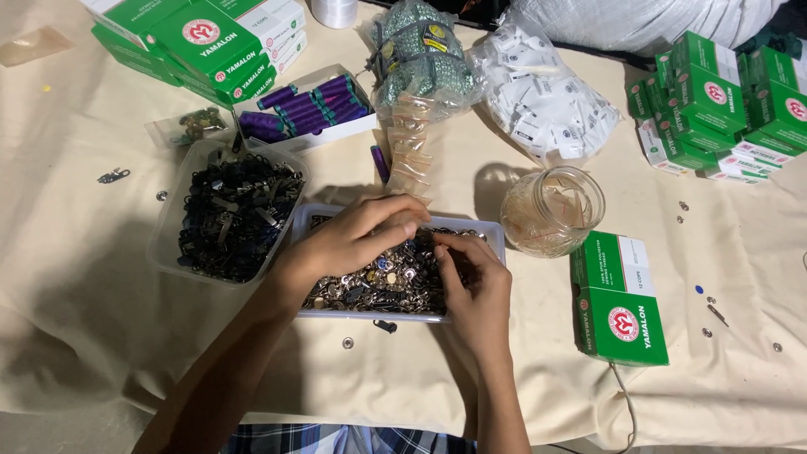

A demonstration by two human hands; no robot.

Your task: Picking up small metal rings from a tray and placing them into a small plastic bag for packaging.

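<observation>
Left hand (357,240): I see its fingers together, curled over the metal bits (395,282).
Right hand (475,282): fingertips pinched in the tray (496,235) — on what, I cannot tell.
Care: lift one piece — tray flat on the table (126,353).

We see a table covered with a cream cloth (101,319). On it lie a tray of metal parts (496,240) near the middle, a tub of black parts (168,244) to its left, a glass jar (552,210) and a green box (620,298) to the right, and stacks of green boxes (723,105) at far right.
</observation>
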